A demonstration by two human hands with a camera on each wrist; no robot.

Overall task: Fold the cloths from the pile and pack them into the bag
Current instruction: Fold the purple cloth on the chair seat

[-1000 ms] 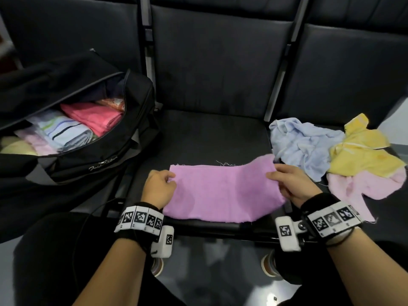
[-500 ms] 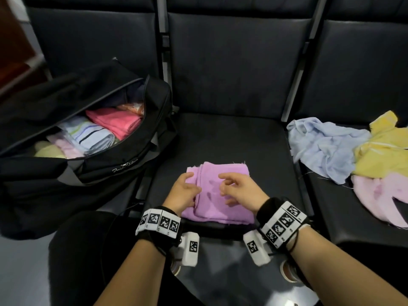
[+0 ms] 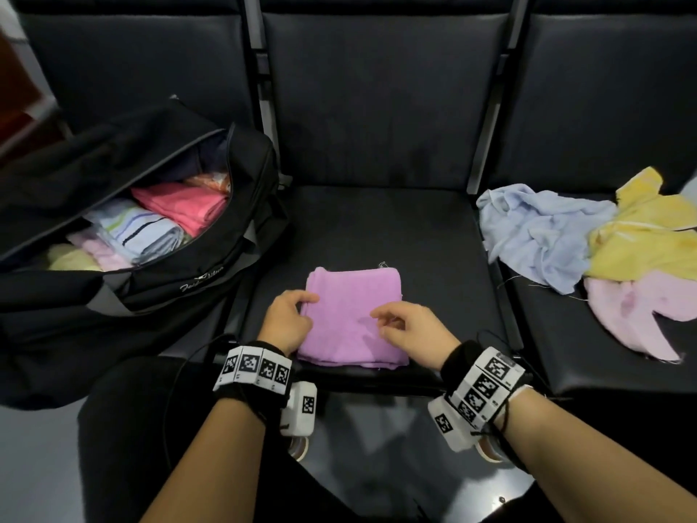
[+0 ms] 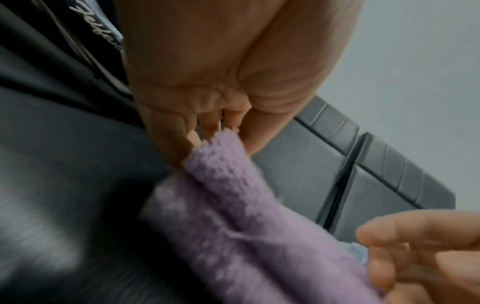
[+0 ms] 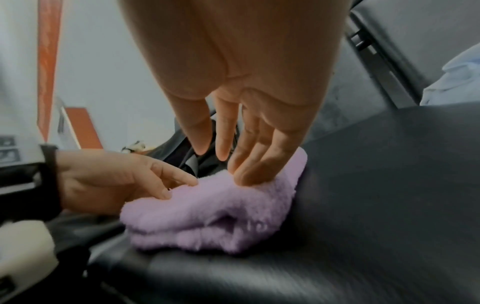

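A purple cloth (image 3: 352, 315), held stretched out between both hands a second ago, now lies folded into a square on the middle seat (image 3: 426, 235); the left hand (image 3: 287, 319) pinches its left edge, while the right hand (image 3: 411, 330) rests on top with fingers loosely extended. Three unfolded cloths wait on the right-hand seat: one blue (image 3: 539, 235), one yellow (image 3: 641, 235), one pink (image 3: 641, 315). One black bag (image 3: 181, 292) stands open at left, several folded cloths inside.

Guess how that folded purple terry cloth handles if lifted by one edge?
The folded purple terry cloth is probably floppy: its stacked layers look loose and may unfold. Likely light. The fuzzy pile probably resists slipping under the left hand.
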